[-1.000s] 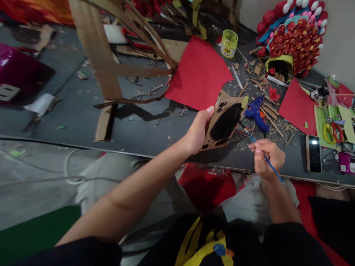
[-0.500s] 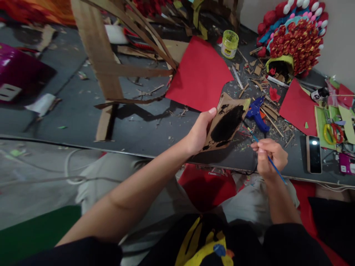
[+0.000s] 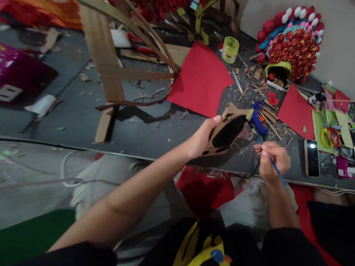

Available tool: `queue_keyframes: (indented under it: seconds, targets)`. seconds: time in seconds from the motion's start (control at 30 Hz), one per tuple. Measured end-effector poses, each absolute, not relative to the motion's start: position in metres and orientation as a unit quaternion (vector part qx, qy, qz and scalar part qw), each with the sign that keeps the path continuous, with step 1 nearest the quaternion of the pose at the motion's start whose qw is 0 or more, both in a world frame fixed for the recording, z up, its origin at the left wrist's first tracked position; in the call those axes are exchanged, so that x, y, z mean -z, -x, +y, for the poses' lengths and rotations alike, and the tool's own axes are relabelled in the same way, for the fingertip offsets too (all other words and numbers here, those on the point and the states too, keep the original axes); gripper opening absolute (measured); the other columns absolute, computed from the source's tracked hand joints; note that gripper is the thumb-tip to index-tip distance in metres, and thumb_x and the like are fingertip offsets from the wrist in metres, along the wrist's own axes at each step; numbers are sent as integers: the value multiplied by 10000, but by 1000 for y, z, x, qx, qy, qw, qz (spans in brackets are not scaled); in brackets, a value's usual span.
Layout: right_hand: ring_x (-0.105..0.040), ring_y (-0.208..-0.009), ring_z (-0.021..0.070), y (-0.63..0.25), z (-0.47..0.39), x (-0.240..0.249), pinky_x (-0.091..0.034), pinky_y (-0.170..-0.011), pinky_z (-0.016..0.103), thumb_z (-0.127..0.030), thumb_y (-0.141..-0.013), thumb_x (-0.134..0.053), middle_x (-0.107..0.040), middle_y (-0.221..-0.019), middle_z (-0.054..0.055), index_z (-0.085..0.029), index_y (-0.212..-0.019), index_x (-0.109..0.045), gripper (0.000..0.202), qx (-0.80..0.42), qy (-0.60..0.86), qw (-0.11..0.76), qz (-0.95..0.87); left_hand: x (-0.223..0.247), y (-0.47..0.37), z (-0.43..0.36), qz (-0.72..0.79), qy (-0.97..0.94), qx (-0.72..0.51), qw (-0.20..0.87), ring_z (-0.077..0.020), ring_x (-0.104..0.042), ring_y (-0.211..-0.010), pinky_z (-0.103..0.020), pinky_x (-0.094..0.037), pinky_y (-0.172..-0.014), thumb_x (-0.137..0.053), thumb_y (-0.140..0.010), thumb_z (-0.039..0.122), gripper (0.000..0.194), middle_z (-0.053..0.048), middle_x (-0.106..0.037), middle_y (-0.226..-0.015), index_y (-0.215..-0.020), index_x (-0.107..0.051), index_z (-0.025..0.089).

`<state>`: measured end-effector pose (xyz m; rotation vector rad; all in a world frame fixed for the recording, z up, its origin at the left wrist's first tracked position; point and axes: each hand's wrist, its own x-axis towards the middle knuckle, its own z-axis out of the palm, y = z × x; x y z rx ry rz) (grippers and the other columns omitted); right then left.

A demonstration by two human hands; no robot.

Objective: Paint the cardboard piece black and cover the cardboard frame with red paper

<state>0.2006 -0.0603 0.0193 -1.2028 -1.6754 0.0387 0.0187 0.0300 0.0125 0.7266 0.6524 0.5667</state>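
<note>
Brown flat cardboard piece [image 3: 229, 132] with black-painted patch, held over the dark grey tabletop [image 3: 145, 138] in the left hand [image 3: 203, 138], closed on its left edge with thumb uppermost. Slim blue-handled paintbrush [image 3: 277, 171], pinched between fingertips of the right hand [image 3: 275, 159], bristles close to the piece; contact not discernible. Beyond: blue plastic glue gun [image 3: 259, 121], red paper sheet [image 3: 200, 79], open yellow-green jar [image 3: 230, 50].

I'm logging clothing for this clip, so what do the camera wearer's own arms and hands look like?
Short black sleeves leave both forearms bare. The left hand and right hand are ungloved, and no watch or bracelet shows on either wrist.
</note>
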Motion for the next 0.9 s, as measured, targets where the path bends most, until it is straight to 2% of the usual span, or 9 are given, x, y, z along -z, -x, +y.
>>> queue_keyframes:
  seconds: [0.1,0.17,0.27,0.43,0.53,0.7,0.8,0.9]
  targets:
    - [-704,-692,150,-203,-58,-19,-593,-548,266,-96,-825,-553,-724,-829,20,-222,-971,-609,201,16,491,497,-715,-10,-19,30,300,-355,-275,842,-329,-666,-1059,-427,-545,-859,-335,-848,588,627,-76,-752,-951,-1113,-683,139]
    - [-697,-652,156,-202,-57,-21,-591,-537,273,-101,-821,-537,-710,-768,19,-214,-934,-611,175,31,473,475,-741,-11,-19,30,300,-358,-283,838,-332,-661,-1075,-433,-541,-871,-327,-857,576,619,-78,-752,-987,-1100,-691,138]
    - [-661,-555,144,-199,-56,-26,-572,-495,261,-99,-812,-511,-675,-673,4,-205,-889,-606,161,51,454,463,-760,-12,-18,31,306,-355,-273,840,-327,-671,-1045,-442,-531,-894,-320,-854,571,626,-82,-757,-942,-1068,-702,125]
    - [-704,-654,158,-199,-54,-30,-585,-539,260,-57,-792,-523,-710,-769,38,-199,-960,-600,234,73,441,456,-769,-12,-18,30,302,-347,-254,851,-318,-668,-1035,-425,-527,-900,-358,-840,585,627,-66,-766,-911,-1114,-697,135]
    - [-679,-607,154,-202,-52,-32,-569,-519,264,-66,-791,-517,-688,-722,24,-207,-932,-601,216,96,449,440,-771,-10,-18,30,303,-355,-249,848,-324,-673,-1007,-430,-530,-879,-380,-833,590,624,-69,-767,-919,-1118,-701,137]
    - [-630,-531,152,-200,-54,-33,-532,-467,266,-84,-786,-511,-643,-654,13,-204,-907,-600,193,110,449,447,-766,-7,-14,31,288,-479,-301,772,-347,-627,-1103,-465,-480,-962,-431,-823,671,673,-79,-735,-1118,-1185,-678,160]
    - [-644,-554,153,-197,-59,-30,-548,-491,283,-108,-810,-510,-659,-681,8,-211,-953,-603,199,72,441,460,-767,-8,-12,31,302,-558,-316,706,-347,-554,-1222,-459,-421,-1037,-450,-826,702,719,-104,-651,-1303,-1244,-645,150]
    - [-657,-586,157,-200,-62,-27,-552,-506,287,-122,-817,-523,-657,-694,-1,-221,-946,-603,182,30,468,493,-733,-8,-11,31,292,-570,-308,704,-350,-516,-1273,-450,-411,-1046,-419,-834,724,786,-134,-587,-1385,-1296,-604,116]
